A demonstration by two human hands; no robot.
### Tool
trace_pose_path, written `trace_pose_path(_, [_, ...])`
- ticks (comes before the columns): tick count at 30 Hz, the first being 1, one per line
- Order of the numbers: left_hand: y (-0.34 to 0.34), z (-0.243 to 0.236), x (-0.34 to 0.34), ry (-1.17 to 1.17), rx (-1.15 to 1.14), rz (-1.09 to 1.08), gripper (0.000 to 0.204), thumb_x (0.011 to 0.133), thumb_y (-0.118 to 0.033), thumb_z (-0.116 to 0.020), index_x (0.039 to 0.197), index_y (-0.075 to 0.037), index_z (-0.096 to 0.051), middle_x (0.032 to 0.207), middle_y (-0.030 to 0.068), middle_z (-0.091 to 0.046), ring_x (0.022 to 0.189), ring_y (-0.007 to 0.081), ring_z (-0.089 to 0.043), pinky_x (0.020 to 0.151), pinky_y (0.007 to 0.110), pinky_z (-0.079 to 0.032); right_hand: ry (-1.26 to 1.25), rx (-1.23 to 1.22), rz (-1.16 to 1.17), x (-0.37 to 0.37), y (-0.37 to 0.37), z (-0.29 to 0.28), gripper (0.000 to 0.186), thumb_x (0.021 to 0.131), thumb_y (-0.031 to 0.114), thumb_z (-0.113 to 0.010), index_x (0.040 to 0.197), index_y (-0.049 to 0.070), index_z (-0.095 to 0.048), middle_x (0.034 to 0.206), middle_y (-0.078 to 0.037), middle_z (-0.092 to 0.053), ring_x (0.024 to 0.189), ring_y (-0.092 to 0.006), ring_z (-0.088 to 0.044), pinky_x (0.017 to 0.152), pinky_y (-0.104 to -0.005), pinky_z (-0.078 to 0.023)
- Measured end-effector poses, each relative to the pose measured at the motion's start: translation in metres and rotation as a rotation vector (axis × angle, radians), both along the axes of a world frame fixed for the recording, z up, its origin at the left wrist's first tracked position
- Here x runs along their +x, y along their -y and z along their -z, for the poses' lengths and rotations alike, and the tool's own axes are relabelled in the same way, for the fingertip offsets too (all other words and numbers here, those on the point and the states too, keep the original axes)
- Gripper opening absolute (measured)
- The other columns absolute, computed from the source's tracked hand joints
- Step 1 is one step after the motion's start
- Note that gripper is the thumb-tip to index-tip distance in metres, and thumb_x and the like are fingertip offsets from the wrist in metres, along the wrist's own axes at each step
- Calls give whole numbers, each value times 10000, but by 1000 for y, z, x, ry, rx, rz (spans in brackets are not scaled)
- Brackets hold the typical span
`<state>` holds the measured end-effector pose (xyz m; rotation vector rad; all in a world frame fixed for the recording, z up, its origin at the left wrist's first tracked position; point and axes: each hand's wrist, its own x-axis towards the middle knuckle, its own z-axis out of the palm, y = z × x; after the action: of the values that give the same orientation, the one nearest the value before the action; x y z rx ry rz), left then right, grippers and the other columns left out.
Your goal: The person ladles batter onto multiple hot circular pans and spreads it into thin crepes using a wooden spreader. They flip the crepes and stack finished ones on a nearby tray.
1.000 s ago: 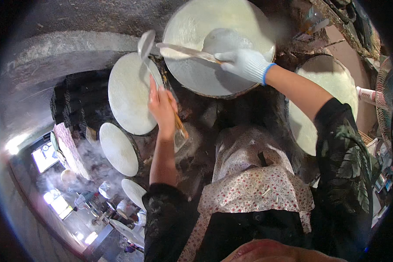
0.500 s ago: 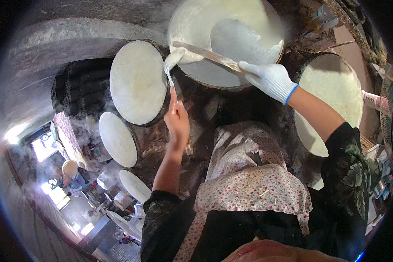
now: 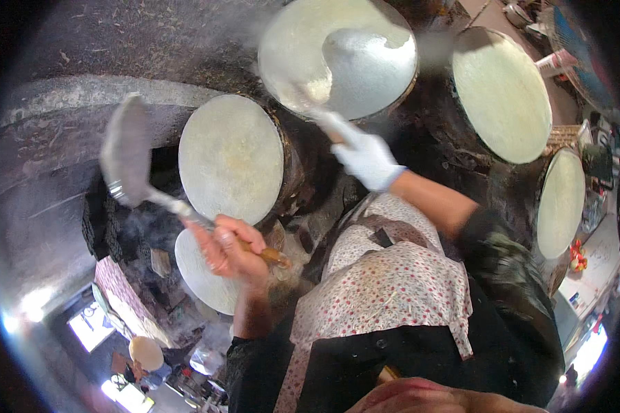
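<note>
My left hand (image 3: 231, 248), bare, is closed around the handle of a long metal ladle (image 3: 127, 151) with a wooden grip end. The ladle's blurred bowl hangs at the left, beyond the edge of a pale-coated round griddle (image 3: 231, 158). My right hand (image 3: 368, 160), in a white knit glove, grips a flat wooden stick (image 3: 332, 127) smeared by motion. The stick's far part lies at the near edge of another round griddle (image 3: 368, 79). Pale batter (image 3: 289, 51) covers that griddle's left and far parts, leaving a bare grey patch at its middle and right.
Another pale-coated griddle (image 3: 203, 275) sits nearer at the left. Two more griddles, one far (image 3: 503, 96) and one near (image 3: 561, 206), stand at the right. A soot-dark wall (image 3: 138, 55) rises at the far left. Another person (image 3: 148, 358) is at the lower left, amid steam.
My left hand has swung the ladle away from the middle griddle, left and toward me. My right hand has moved left with the stick. The view has turned, showing more griddles at the right.
</note>
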<state>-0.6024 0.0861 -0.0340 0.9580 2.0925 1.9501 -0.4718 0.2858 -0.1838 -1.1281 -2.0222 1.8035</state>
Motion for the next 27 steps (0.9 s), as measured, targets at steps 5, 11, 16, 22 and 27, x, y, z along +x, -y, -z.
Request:
trace_pose_path(5, [-2, -12, 9, 113, 154, 198, 637, 1156, -213, -392, 1708, -154, -81, 675, 42, -453, 470, 87, -413, 419, 237, -415, -181, 256, 43, -135, 32, 24, 763, 986, 126, -509, 1672, 321, -238, 965, -314, -689, 876, -462, -705, 785, -518, -550])
trace_pose_path(11, [41, 16, 3, 197, 61, 199, 602, 1155, -202, -412, 1695, -114, -162, 695, 22, -426, 458, 86, -402, 389, 242, -385, 189, 107, 346, -83, 44, 48, 682, 996, 120, -527, 1623, 339, -372, 1110, -302, -714, 1032, -459, -718, 874, -491, -548])
trace_pose_path(16, [64, 26, -5, 298, 0, 162, 605, 1147, -181, -425, 1692, -98, -176, 696, 27, -456, 479, 88, -422, 421, 249, -405, -105, -2, 542, -65, 54, 50, 728, 983, 31, -508, 1639, 325, -388, 854, -121, -681, 561, -156, -584, 528, -352, -521])
trace_pose_path(22, [70, 34, 0, 381, -103, 209, 603, 1141, -133, -419, 1689, -64, -177, 682, 38, -500, 497, 85, -446, 450, 241, -406, 57, 197, 226, -91, 29, 38, 550, 1021, 202, -548, 1558, 292, -474, 1127, -357, -667, 1043, -542, -647, 906, -544, -534])
trace_pose_path(27, [66, 47, 7, 442, -121, 248, 585, 1139, -120, -428, 1674, -23, -211, 688, 32, -509, 501, 72, -441, 451, 229, -395, 62, 83, 535, -47, 20, 42, 612, 1028, 71, -525, 1586, 315, -468, 781, -102, -623, 546, -188, -549, 488, -355, -483])
